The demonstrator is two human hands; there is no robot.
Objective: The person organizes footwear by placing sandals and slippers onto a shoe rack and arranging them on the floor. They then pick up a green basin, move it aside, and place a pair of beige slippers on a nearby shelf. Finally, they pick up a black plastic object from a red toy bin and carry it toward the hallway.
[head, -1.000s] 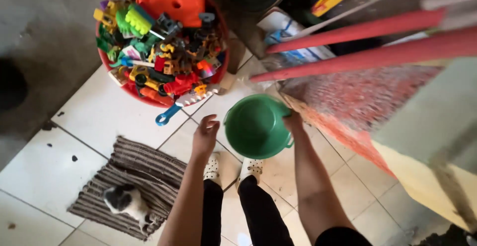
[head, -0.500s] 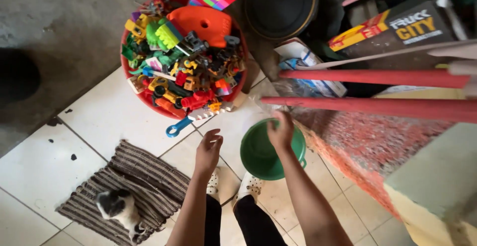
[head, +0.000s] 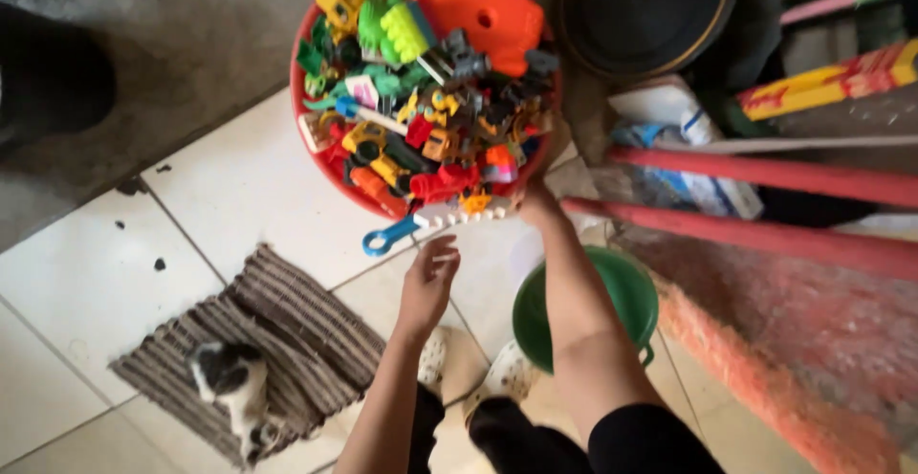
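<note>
Right hand (head: 538,204) touches the toy basin's (head: 316,139) near rim, fingers hidden; left hand (head: 429,278) hovers, fingers loosely apart, beside the blue-handled toy saw (head: 435,220), handle pointing left.

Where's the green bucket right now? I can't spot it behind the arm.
The green bucket sits on the tiled floor at centre right, under the right forearm, below the red toy tub.

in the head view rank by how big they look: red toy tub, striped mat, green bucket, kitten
1. Red toy tub
2. Striped mat, close to the tub, so unsure
3. Green bucket, partly hidden by the right arm
4. Kitten
</note>
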